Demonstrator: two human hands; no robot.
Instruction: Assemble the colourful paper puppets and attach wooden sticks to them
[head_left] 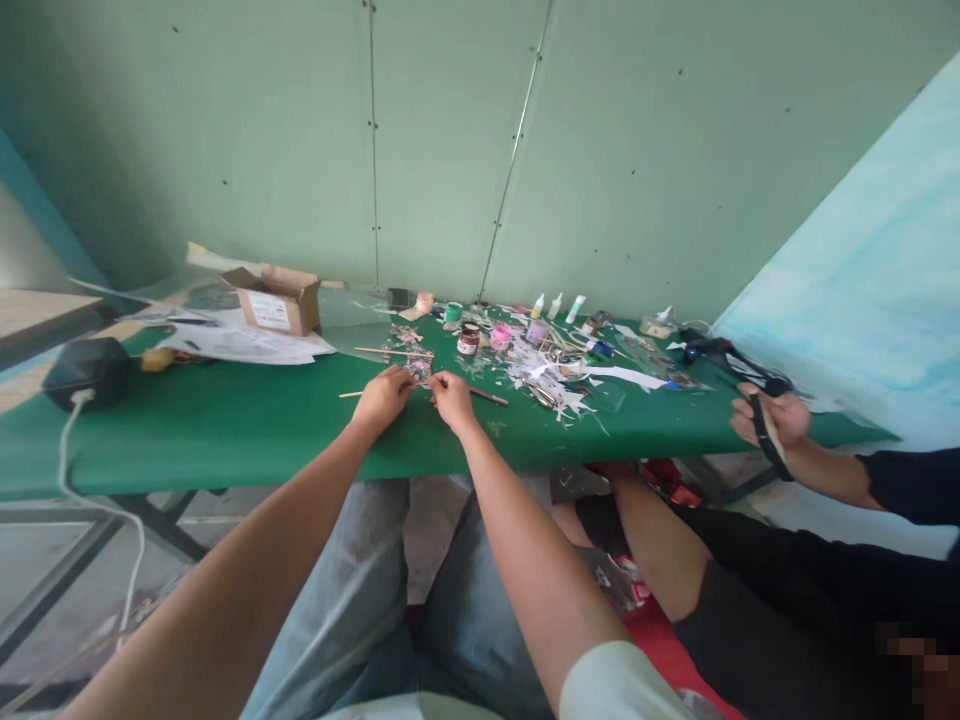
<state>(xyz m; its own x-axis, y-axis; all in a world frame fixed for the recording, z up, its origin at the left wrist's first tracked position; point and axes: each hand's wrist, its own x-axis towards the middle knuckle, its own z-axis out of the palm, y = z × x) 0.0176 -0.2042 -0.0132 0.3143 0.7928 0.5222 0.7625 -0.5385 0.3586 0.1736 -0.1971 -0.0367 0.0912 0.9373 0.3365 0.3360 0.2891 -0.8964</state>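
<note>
My left hand (pixel 384 398) and my right hand (pixel 452 400) meet over the green tabletop, fingertips pinched close together. Whatever they grip is too small to make out. Just beyond the fingertips lies a small patterned cut-out piece (pixel 418 366), with a thin wooden stick (pixel 390 351) across it. Another pale stick (pixel 349 395) pokes out to the left of my left hand; I cannot tell whether that hand holds it. Beside my right hand lies a dark brown pen-like tool (pixel 489 397). Behind it stand a dark red paint jar (pixel 469 340) and a pink jar (pixel 501 337).
Paper scraps (pixel 551 385) heap up right of the jars. Glue bottles (pixel 556 305) stand near the wall. On the left are a cardboard box (pixel 281 305), papers and a black adapter (pixel 86 378) with a white cable. At right, another person's hand (pixel 780 418) holds a black strap-like object.
</note>
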